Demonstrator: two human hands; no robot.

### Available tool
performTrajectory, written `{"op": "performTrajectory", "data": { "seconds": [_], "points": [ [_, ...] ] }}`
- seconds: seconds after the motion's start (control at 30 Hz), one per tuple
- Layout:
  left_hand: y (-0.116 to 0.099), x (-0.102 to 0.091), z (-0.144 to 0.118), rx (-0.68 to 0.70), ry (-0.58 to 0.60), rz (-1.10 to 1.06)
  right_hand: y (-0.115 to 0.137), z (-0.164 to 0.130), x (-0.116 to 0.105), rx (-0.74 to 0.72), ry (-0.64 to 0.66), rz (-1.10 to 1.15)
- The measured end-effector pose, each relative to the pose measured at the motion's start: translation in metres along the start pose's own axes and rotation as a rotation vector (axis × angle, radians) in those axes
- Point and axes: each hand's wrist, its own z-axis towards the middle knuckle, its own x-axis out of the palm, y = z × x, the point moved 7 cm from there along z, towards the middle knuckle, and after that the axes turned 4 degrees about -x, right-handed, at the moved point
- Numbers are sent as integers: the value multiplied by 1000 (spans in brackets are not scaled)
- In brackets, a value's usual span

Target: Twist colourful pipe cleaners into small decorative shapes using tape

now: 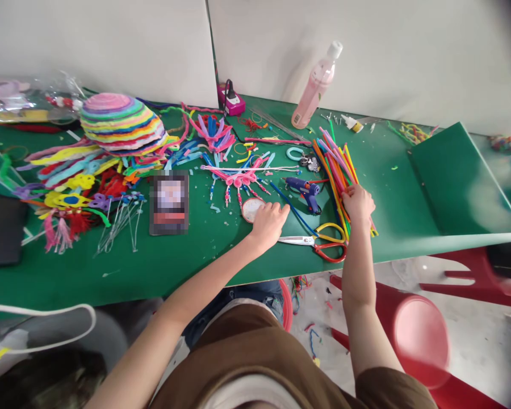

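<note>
Head view: near the counter's (196,267) front edge, the right hand (358,205) grips the pipe-cleaner bundle (336,165), selection apparently underway, while the left hand (267,222) rests closed beside the round disc (250,208).

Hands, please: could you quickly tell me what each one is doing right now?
Left hand: curled knuckles-up on the small round white disc; grip cannot be told.
Right hand: closed on the bundle of coloured pipe cleaners.
</note>
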Motion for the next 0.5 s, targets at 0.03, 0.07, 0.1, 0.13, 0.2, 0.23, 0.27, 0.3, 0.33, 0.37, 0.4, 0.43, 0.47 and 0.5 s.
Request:
{"op": "performTrajectory", "data": {
  "seconds": [0.03,0.07,0.1,0.13,0.2,0.23,0.27,0.3,0.33,0.37,0.4,0.43,0.47,0.5],
  "points": [
    [-2,1,1,0,20,-26,0,0,0,-3,-10,9],
    [-4,1,0,-3,41,-60,0,0,-1,-1,-25,18],
    [-6,-1,-1,-10,55,-98,0,0,-3,7,-39,25],
    [-6,-3,-5,-17,56,-141,-1,-1,-4,19,-50,27],
    [1,-15,-18,-47,-7,-229,-1,-3,-6,48,-51,12],
    [9,-23,-27,-68,-61,-284,-1,-4,-7,60,-47,-6],
    [23,-31,-39,-131,-129,-329,0,-5,-8,69,-45,-27],
    [42,-39,-53,-213,-204,-357,1,-7,-9,71,-46,-48],
    [64,-48,-68,-291,-296,-381,3,-8,-11,67,-52,-66],
    [89,-57,-84,-362,-406,-387,4,-10,-12,60,-63,-76],
    [115,-65,-102,-440,-508,-359,6,-11,-14,40,-88,-82],
    [141,-72,-119,-528,-588,-301,8,-13,-16,21,-115,-84],
    [166,-77,-136,-617,-651,-232,10,-14,-19,0,-154,-86],
    [190,-80,-152,-698,-676,-176,15,-15,-23,-56,-230,-112]
  ]
}}
